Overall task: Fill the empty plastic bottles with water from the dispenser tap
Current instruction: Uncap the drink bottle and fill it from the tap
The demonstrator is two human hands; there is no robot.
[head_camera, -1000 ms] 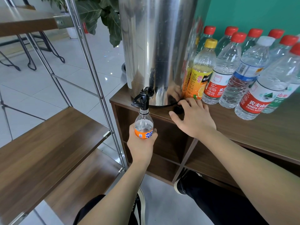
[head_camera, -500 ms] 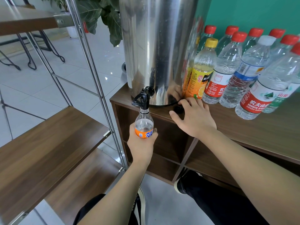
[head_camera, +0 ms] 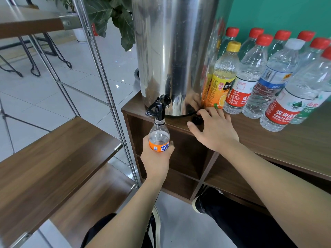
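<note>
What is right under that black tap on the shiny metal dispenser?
The open mouth of a small clear orange-labelled bottle, gripped by the left hand. That hand covers its lower part, so the water level is hidden.

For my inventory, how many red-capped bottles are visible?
7 red-capped bottles, all on the cabinet right of the dispenser: four in back, three in front. Others may be hidden.

A: The steel dispenser (head_camera: 172, 56) is cut off by the top edge. The left hand (head_camera: 155, 159) covers the lower part of the orange-labelled bottle (head_camera: 159, 138).

B: Its water level can't be read. The rightmost bottles (head_camera: 322, 72) are cropped by the frame; the back row is mostly hidden apart from its red caps.
</note>
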